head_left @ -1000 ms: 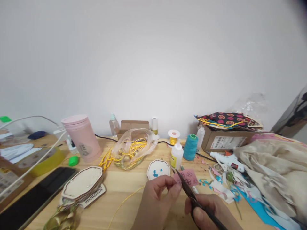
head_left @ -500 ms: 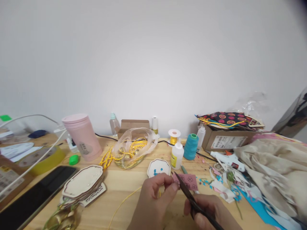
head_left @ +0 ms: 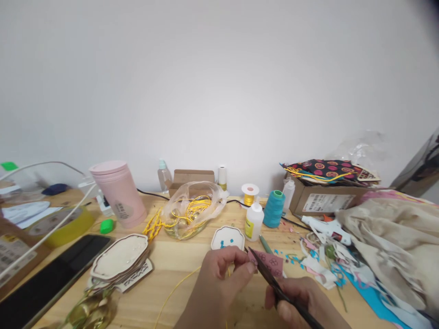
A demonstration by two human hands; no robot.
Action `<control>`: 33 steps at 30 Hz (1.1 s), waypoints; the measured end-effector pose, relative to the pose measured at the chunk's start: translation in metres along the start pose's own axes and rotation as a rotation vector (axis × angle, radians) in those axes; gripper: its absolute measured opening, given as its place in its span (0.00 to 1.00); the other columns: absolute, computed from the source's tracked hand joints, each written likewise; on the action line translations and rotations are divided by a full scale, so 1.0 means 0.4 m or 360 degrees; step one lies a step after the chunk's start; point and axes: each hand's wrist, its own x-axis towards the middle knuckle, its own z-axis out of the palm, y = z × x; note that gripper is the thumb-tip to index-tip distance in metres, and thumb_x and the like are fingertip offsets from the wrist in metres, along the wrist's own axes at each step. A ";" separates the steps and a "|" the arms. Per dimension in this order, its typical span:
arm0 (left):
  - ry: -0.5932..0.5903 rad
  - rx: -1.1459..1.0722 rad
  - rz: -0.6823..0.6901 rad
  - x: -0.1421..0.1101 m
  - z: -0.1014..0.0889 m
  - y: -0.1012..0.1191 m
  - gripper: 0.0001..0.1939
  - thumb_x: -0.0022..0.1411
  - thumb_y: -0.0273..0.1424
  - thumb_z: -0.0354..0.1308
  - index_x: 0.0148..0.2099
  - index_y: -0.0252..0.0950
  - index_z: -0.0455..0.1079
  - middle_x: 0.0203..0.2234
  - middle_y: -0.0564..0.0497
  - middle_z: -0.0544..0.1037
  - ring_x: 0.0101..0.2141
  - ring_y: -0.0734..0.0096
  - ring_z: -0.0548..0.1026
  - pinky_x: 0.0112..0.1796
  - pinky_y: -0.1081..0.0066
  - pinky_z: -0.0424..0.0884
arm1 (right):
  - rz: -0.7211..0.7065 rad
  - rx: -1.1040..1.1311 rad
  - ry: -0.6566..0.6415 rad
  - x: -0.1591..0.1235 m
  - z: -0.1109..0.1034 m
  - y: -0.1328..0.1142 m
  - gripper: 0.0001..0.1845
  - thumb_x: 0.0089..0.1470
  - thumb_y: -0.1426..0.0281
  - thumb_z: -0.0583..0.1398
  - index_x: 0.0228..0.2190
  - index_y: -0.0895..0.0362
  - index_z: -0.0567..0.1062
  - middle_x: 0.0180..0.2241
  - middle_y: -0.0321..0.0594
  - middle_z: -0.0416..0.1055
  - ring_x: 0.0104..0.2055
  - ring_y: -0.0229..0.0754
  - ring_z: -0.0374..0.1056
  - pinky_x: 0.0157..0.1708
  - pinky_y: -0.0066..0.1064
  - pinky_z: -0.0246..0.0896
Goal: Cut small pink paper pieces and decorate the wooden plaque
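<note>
Lying at the left edge of the view, a black phone [head_left: 56, 275] is beside a stack of white plaques [head_left: 120, 257], and to the right a stretch of the bench [head_left: 169, 260] gives some room, with a thin yellow cord [head_left: 178, 286] across it. The left hand [head_left: 224, 279] pinches the pink sheet [head_left: 273, 262] near its left edge, while the right hand [head_left: 306, 289] grasps dark scissors [head_left: 270, 276], which slant over this sheet; farther right, loose scraps [head_left: 318, 268] crowd close to the beige cloth [head_left: 384, 242].

Bare left hand [head_left: 224, 276], bare right hand [head_left: 303, 294]; uncovered left wrist [head_left: 202, 294]; rounded thumb tips [head_left: 249, 271].
</note>
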 end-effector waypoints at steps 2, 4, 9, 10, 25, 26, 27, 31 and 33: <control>-0.0036 -0.0011 -0.0010 0.001 -0.002 0.003 0.10 0.47 0.37 0.58 0.23 0.34 0.72 0.21 0.49 0.76 0.28 0.63 0.71 0.34 0.67 0.65 | -0.0015 0.0005 -0.0020 -0.001 -0.002 -0.003 0.28 0.44 0.43 0.50 0.17 0.56 0.59 0.15 0.28 0.45 0.17 0.31 0.40 0.14 0.24 0.33; -0.0052 -0.0023 -0.0023 0.001 -0.003 0.005 0.11 0.46 0.37 0.59 0.23 0.34 0.72 0.21 0.49 0.76 0.28 0.63 0.71 0.34 0.67 0.65 | -0.0030 0.0022 -0.0039 -0.001 -0.004 -0.006 0.28 0.45 0.44 0.50 0.17 0.56 0.59 0.14 0.28 0.45 0.16 0.31 0.40 0.14 0.24 0.33; -0.0041 -0.0052 -0.0073 0.001 -0.006 0.004 0.10 0.45 0.37 0.60 0.23 0.35 0.72 0.22 0.48 0.76 0.28 0.63 0.71 0.34 0.66 0.65 | 0.0001 0.0021 -0.0063 -0.004 -0.006 -0.013 0.28 0.45 0.44 0.50 0.17 0.57 0.58 0.14 0.27 0.45 0.17 0.30 0.40 0.14 0.24 0.33; -0.0044 -0.0047 -0.0082 0.001 -0.007 0.004 0.10 0.45 0.37 0.60 0.23 0.35 0.72 0.22 0.48 0.76 0.28 0.63 0.71 0.34 0.66 0.65 | 0.0001 0.0017 -0.0062 -0.005 -0.006 -0.012 0.28 0.45 0.44 0.50 0.17 0.57 0.58 0.15 0.28 0.45 0.17 0.30 0.40 0.14 0.24 0.33; -0.0006 0.0030 -0.0081 0.001 -0.014 0.018 0.09 0.45 0.37 0.59 0.22 0.36 0.71 0.20 0.50 0.75 0.26 0.65 0.70 0.33 0.68 0.64 | 0.0044 0.0010 -0.0063 0.000 -0.004 0.001 0.29 0.44 0.43 0.50 0.18 0.57 0.60 0.14 0.28 0.46 0.16 0.30 0.42 0.13 0.23 0.35; 0.0003 0.0034 -0.0082 0.001 -0.014 0.019 0.09 0.45 0.37 0.60 0.22 0.36 0.71 0.19 0.50 0.75 0.26 0.65 0.70 0.33 0.68 0.64 | 0.0058 0.0014 -0.0062 -0.001 -0.003 0.000 0.29 0.44 0.43 0.50 0.18 0.57 0.60 0.14 0.27 0.46 0.16 0.30 0.41 0.12 0.23 0.35; 0.0008 0.0041 -0.0080 0.001 -0.014 0.020 0.10 0.45 0.37 0.60 0.22 0.36 0.71 0.19 0.50 0.75 0.26 0.65 0.70 0.33 0.68 0.64 | 0.0066 0.0011 -0.0062 -0.001 -0.003 -0.001 0.29 0.43 0.43 0.50 0.18 0.57 0.61 0.13 0.27 0.46 0.16 0.30 0.41 0.12 0.24 0.35; 0.0002 0.0004 -0.0061 -0.001 -0.011 0.033 0.10 0.45 0.37 0.59 0.21 0.35 0.70 0.18 0.51 0.73 0.25 0.67 0.68 0.31 0.70 0.63 | 0.0047 0.0029 -0.0067 0.002 -0.005 -0.004 0.28 0.42 0.43 0.51 0.19 0.57 0.62 0.14 0.28 0.47 0.16 0.31 0.43 0.13 0.23 0.37; 0.0019 -0.0028 -0.0089 -0.002 -0.011 0.043 0.09 0.45 0.35 0.59 0.21 0.35 0.70 0.18 0.52 0.72 0.24 0.70 0.67 0.29 0.72 0.61 | 0.0059 0.0069 -0.0085 0.004 -0.007 -0.006 0.28 0.42 0.43 0.52 0.21 0.57 0.63 0.15 0.28 0.48 0.17 0.31 0.43 0.13 0.23 0.39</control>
